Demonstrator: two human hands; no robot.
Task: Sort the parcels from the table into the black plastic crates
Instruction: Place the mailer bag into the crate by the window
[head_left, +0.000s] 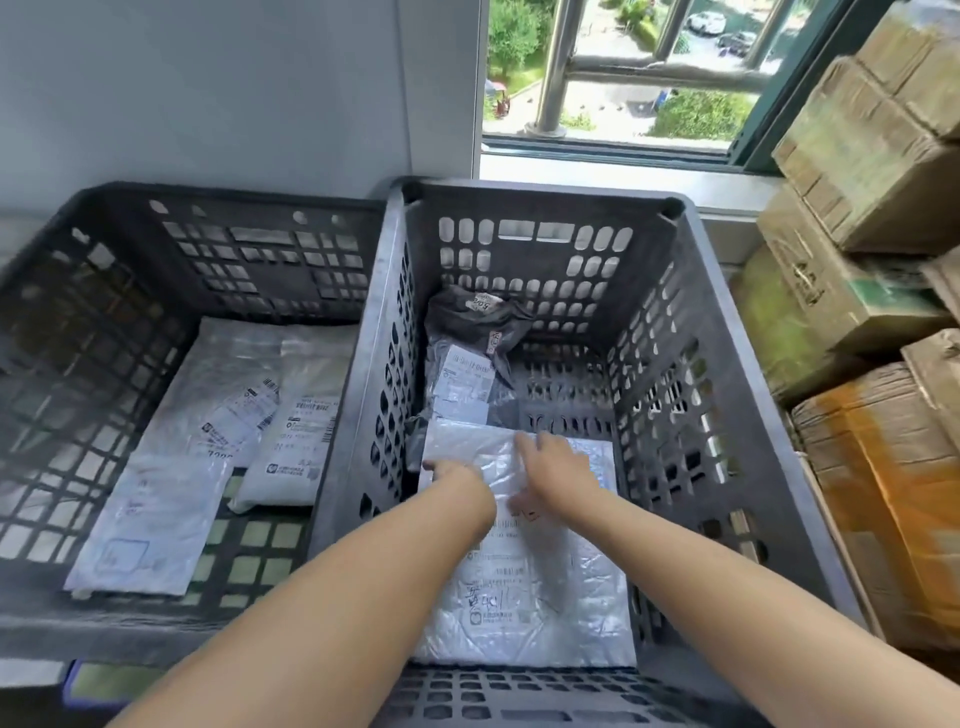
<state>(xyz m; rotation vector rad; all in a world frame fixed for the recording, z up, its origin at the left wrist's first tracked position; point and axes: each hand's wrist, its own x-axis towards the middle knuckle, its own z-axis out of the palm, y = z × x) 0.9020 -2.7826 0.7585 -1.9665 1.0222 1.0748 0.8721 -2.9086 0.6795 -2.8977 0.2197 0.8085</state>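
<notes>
While both arms reach down into the right crate (649, 332), the right hand (556, 467) lies flat on a white parcel (519, 571) on the crate floor, fingers straight and slightly spread, thumb out to the side. Just left of it, the left hand (457, 475) touches the same parcel near its far left corner; the wrist hides its fingers, so whether they grip or only press cannot be told. Beyond both hands a dark grey parcel (478, 322) leans against the crate's far wall. Left of the left hand, the left crate (93, 322) holds several white parcels (228, 395). Right of the right hand, outside the crate, stand stacked cardboard boxes (872, 171)
</notes>
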